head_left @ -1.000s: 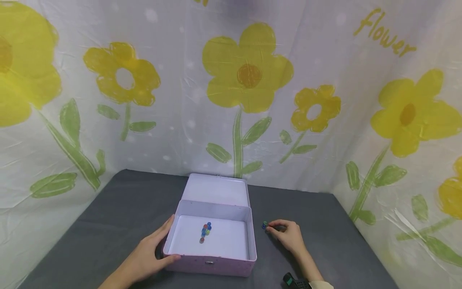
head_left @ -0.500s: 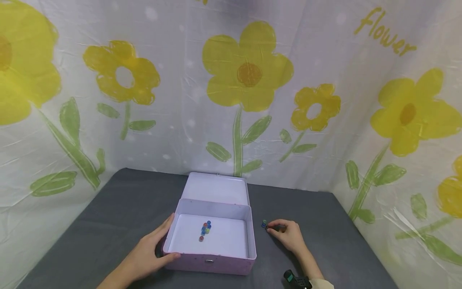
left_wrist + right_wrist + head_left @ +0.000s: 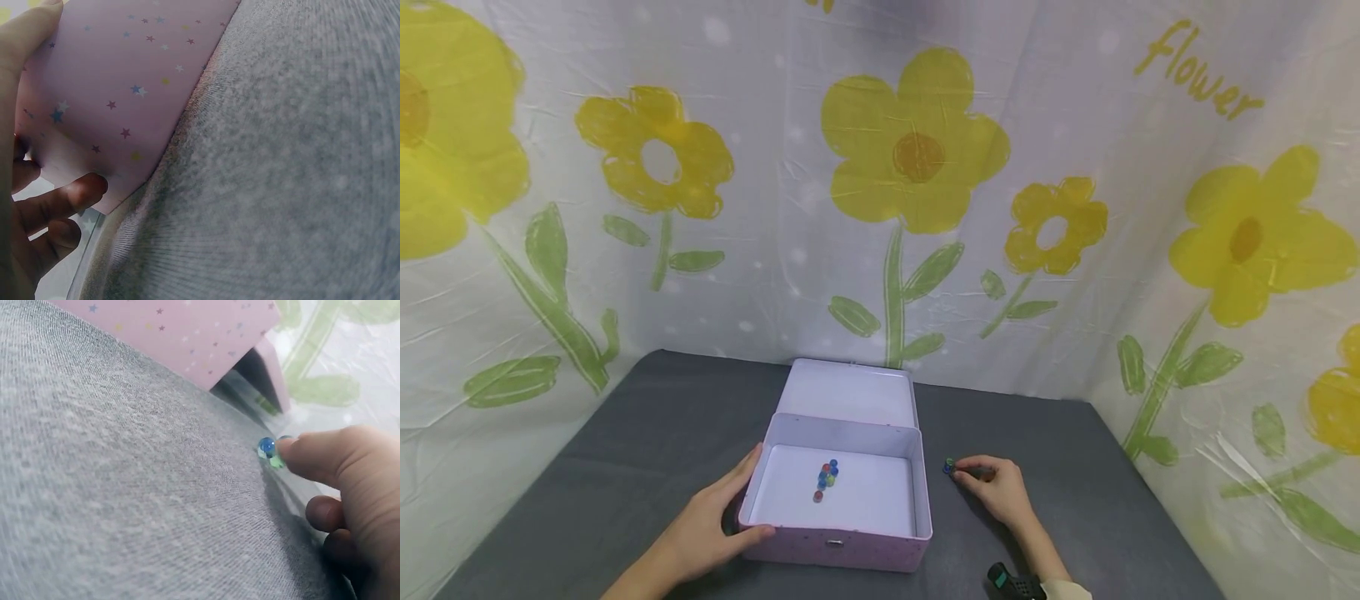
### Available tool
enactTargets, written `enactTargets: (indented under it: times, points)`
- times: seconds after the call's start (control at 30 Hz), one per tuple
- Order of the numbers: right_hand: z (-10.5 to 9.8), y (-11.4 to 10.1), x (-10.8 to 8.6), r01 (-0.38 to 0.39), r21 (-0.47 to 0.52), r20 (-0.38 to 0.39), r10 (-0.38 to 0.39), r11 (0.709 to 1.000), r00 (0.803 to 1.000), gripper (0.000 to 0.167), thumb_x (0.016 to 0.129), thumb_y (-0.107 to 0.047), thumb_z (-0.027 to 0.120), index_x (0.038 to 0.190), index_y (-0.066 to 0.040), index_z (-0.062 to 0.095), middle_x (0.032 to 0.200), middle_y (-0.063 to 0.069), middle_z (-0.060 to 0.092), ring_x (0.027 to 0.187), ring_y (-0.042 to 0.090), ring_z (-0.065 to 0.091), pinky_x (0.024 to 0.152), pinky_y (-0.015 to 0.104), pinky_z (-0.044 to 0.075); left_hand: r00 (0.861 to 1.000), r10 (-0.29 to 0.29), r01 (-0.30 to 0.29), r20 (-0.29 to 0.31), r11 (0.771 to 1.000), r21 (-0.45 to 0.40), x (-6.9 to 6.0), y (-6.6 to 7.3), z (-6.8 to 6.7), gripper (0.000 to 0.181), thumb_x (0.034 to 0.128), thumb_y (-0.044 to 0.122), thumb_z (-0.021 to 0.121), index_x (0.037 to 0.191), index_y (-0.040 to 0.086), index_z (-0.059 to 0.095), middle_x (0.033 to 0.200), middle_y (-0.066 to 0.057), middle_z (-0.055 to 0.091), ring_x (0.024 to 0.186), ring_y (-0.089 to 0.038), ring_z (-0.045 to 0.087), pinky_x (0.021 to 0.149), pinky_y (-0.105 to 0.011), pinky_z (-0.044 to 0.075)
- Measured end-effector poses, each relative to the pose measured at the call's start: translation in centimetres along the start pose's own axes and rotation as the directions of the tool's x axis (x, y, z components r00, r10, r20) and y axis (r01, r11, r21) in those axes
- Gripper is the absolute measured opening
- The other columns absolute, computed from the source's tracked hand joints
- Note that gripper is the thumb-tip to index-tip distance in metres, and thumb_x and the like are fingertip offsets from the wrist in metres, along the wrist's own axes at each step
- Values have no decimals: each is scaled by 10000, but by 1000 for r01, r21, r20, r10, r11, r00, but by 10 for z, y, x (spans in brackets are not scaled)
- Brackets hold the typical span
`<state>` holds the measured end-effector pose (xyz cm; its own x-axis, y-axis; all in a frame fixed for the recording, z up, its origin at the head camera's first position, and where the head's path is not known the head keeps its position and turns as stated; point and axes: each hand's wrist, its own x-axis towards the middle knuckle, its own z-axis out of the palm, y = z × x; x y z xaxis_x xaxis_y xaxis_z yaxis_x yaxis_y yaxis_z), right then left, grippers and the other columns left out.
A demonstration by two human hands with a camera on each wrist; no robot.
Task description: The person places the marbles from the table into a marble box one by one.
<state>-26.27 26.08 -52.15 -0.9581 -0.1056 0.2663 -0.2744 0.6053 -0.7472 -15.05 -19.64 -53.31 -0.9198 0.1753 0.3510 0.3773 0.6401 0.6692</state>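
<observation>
A pink star-printed box [image 3: 835, 548] stands with its lid [image 3: 850, 392] folded back, its white inside showing. Several small glass marbles [image 3: 827, 475], blue, red and green, lie together on its floor. My left hand [image 3: 711, 521] holds the near left corner, thumb on the front wall and fingers along the left side. To the right of the box, my right hand [image 3: 998, 493] is low over the cloth, thumb and forefinger pinching at a small marble mostly hidden by the fingertips. Touching that spot are blue and green marbles [image 3: 267, 447].
Dark grey cloth [image 3: 1037, 450] covers the table. Behind and at both sides hangs a pale curtain [image 3: 760, 250] printed with yellow flowers. A black strap device [image 3: 1015, 582] sits at my right wrist.
</observation>
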Motion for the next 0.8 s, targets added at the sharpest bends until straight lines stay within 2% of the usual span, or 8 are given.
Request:
enactTargets:
  times: [0.13,0.23,0.4,0.5,0.6,0.73,0.8]
  points:
    - [-2,-3,1,-21,54,-41,23,998,999,107,865,-68,871,963,-94,840,951,86,807,452,1,505,476,196,408,1000,13,-13,1,1000,1,0,2,0,1096,821,561,874,1670,122,338,1667,-198,400,1458,-465,477,1064,-699,458]
    - [-5,-6,2,-25,84,-65,31,996,997,117,886,-76,856,1001,-86,839,1027,117,809,571,56,659,516,221,486,999,32,-32,-7,999,13,0,1,0,1099,817,536,885,1669,113,336,1660,-207,407,1450,-462,488,1052,-698,467]
    - [-16,-19,2,-22,133,-80,33,991,996,144,922,-103,833,1061,-69,830,1100,144,799,713,175,751,513,232,441,1000,11,-11,-1,1000,-6,-4,1,0,1078,826,547,877,1660,104,357,1660,-203,410,1456,-461,478,1053,-704,464]
    - [-25,-34,2,-18,143,-84,30,990,996,185,944,-113,813,1110,-31,813,1152,161,787,832,249,794,563,235,459,1000,-10,10,12,1000,-28,-5,0,0,1067,836,562,864,1660,110,360,1663,-204,403,1463,-475,463,1061,-718,451]
    - [-34,-51,7,-13,150,-86,26,989,996,210,957,-122,803,1141,-22,804,1190,172,778,855,176,797,581,243,465,1000,-11,11,12,999,-30,-5,1,0,1069,835,560,864,1659,101,359,1663,-207,402,1464,-479,463,1063,-720,448]
    - [-39,-61,17,5,162,-89,9,987,996,208,951,-134,813,1133,-33,810,1175,172,783,710,38,723,533,247,410,1000,-1,1,3,1000,-14,-3,1,-1,1074,835,559,864,1665,114,348,1660,-210,405,1457,-482,470,1057,-717,453]
    - [-38,-61,22,20,162,-85,-7,987,996,219,948,-137,816,1133,-19,807,1161,175,786,664,45,694,522,244,400,1000,9,-9,-2,1000,-7,-1,1,-1,1074,833,554,867,1665,116,349,1654,-217,411,1450,-492,476,1049,-721,459]
